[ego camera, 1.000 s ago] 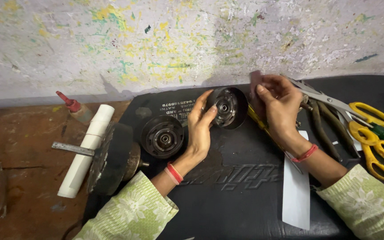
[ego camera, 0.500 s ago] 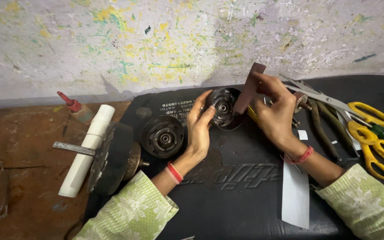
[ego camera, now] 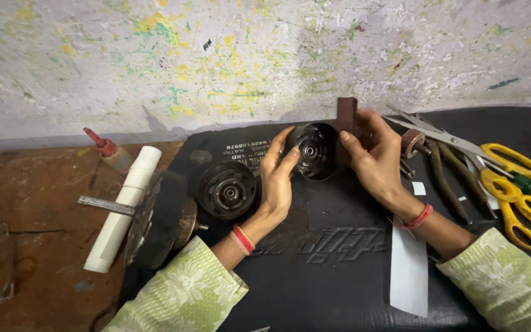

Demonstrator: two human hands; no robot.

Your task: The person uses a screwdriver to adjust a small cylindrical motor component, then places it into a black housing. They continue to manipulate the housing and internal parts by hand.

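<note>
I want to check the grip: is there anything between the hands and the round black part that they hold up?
Nothing visible. The left hand touches the round black part directly on its left rim, and the right hand touches its right side while pinching a dark brown strip.

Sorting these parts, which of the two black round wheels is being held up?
The black wheel farther from the white tube, tilted between left hand and right hand; the other wheel lies flat, untouched.

On the mat (ego camera: 339, 276), one round hub (ego camera: 227, 190) lies left of the held hub (ego camera: 312, 151); scissors (ego camera: 511, 184) lie far right, a tube (ego camera: 121, 209) far left on the table (ego camera: 32, 203).
</note>
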